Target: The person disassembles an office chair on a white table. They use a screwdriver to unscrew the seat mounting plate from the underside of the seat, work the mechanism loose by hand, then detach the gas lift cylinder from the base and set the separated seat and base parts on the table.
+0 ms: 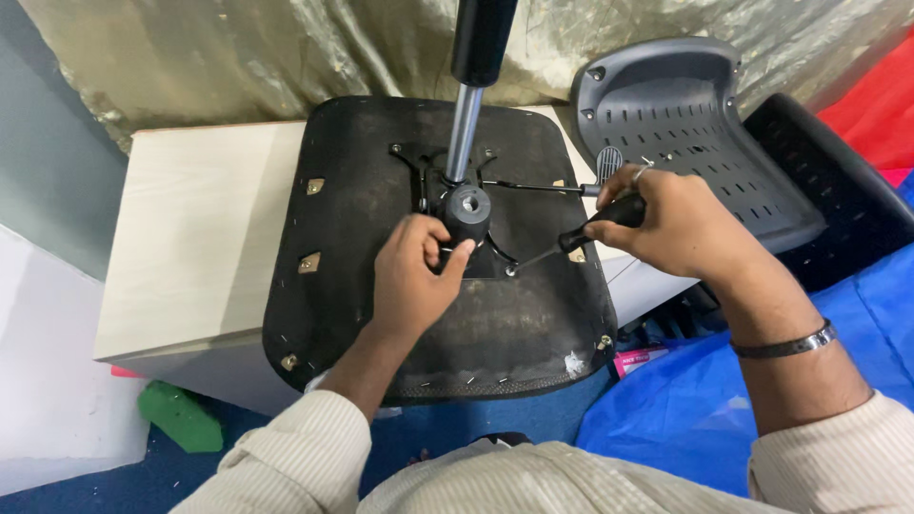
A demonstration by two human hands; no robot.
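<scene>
Seat (381,314), black and turned underside up, lay across the pale tabletop (190,228), its front edge hanging over the near side. You had your left hand (411,276) clenched around the black hub (466,214) of the metal plate (433,176) fixed to the seat's underside, thumb and fingers pressed on the hub's lower rim. A gas cylinder (466,114), silver below and black above, rose from that hub toward the camera.

Your right hand (666,224) was closed around the black handle of a screwdriver (571,243); its thin shaft ran down and left, with the tip resting at the plate's right near corner, just beside your left thumb. You wore a ring on that hand and a metal bangle (785,345) on the wrist. A thin lever (533,187) stuck out from the plate toward the right, passing just above your right hand.

Beyond your right hand stood a grey slotted backrest shell (685,133), partly on the tabletop's far corner. Blue sheeting (685,400) covered the floor on the right, and a green object (179,415) lay on the floor at the left.
</scene>
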